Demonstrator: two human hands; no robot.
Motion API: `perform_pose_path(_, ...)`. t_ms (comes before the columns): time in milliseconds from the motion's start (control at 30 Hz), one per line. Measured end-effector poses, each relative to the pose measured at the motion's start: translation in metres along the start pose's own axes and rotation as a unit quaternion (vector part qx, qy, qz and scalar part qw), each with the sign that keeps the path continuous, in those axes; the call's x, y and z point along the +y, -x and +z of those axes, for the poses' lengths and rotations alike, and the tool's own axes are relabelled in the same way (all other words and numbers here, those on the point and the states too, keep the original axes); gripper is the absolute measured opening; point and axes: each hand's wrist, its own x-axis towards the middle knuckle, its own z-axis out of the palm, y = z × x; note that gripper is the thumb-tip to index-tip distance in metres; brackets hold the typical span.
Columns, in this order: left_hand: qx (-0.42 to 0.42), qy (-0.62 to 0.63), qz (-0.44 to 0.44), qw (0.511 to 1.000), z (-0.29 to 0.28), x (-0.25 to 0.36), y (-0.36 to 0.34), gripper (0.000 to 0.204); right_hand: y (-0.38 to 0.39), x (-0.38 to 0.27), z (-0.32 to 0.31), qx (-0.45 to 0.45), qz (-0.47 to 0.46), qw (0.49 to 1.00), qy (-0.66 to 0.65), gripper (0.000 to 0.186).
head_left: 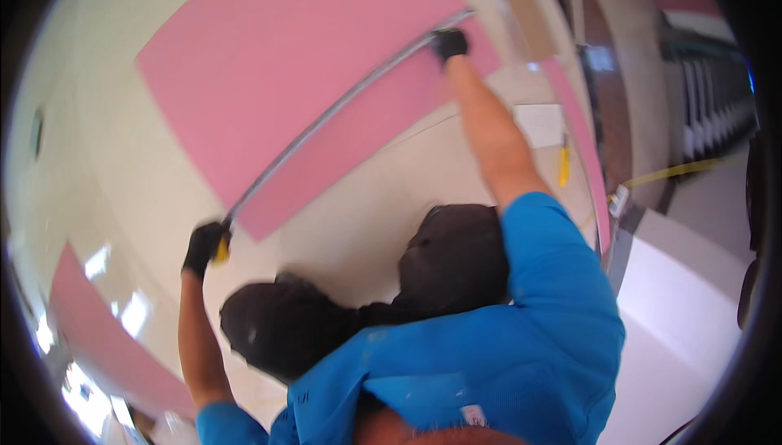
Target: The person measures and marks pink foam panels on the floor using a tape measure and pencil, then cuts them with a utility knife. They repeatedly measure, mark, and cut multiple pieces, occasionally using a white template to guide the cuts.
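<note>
A large pink board (293, 62) lies on the pale floor in front of my knees. Across it, slantwise, runs a long grey metal strip (334, 109), looking bent at the picture's rim. My right hand (450, 43), in a black glove, is closed at the strip's far right end, over the board. My left hand (206, 247), gloved in black too, is closed just off the board's near left corner, by the strip's near end. A yellow thing (221, 250) shows at its fingers; blur hides its kind.
A yellow-handled tool (564, 166) and a white sheet (540, 126) lie right of my right forearm. Beyond them are a narrow pink strip (582, 144) and a brown board (521, 5). Another pink piece (106, 339) lies at the left. A white panel (676, 306) is at right.
</note>
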Motion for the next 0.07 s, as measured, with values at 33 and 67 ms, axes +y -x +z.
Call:
perform_pose_path(33, -0.018, -0.159, 0.033, 0.987, -0.002, 0.012, -0.015, 0.025, -0.008, 0.029, 0.004, 0.022, -0.015, 1.000, 0.015, 0.035)
perform_pose_path(67, -0.032, -0.036, 0.068, 0.997, 0.004, 0.025, -0.028, 0.028, -0.012, 0.063, 0.008, 0.041, -0.020, 0.999, 0.024, 0.035)
